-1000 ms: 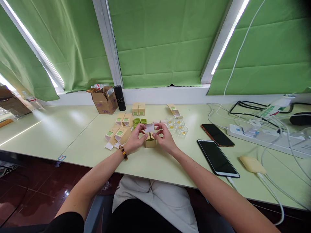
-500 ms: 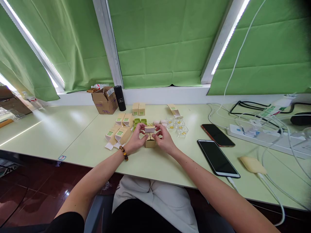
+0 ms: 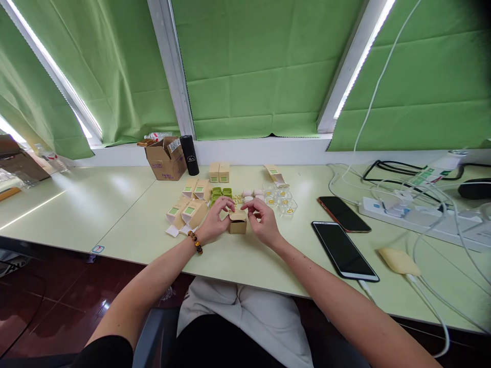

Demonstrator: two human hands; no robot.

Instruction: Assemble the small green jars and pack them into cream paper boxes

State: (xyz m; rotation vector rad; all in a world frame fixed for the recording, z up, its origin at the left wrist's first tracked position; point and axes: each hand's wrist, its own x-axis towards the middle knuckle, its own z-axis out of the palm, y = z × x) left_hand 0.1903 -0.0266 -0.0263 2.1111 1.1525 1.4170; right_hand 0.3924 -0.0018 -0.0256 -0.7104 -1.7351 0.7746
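A small brown cardboard box [image 3: 238, 226] stands in front of me with its top flap nearly down; a thin dark gap shows along the front edge. My left hand [image 3: 219, 217] is curled at its left side, the thumb against the box and the fingers over the back left corner. At the back right corner my right hand [image 3: 261, 217] is bent, with thumb and forefinger apart and nothing visible between them. Just behind lie small yellowish pieces [image 3: 238, 198], green cups [image 3: 221, 192], pale pink-white round pieces [image 3: 253, 193] and clear containers [image 3: 282, 197] with yellow centres.
Open cartons with green labels [image 3: 194, 212] lie on the left. Two upright boxes [image 3: 219, 173] and a flattened carton [image 3: 275, 175] are farther back. A black bottle [image 3: 189, 155] stands beside a larger cardboard box [image 3: 168, 161]. Phones [image 3: 345, 250], cables and a power strip [image 3: 414, 220] occupy the right.
The raised flap with its pale tuck edge has been folded down onto the box. My right hand has eased away from the box, its thumb lifting off the front.
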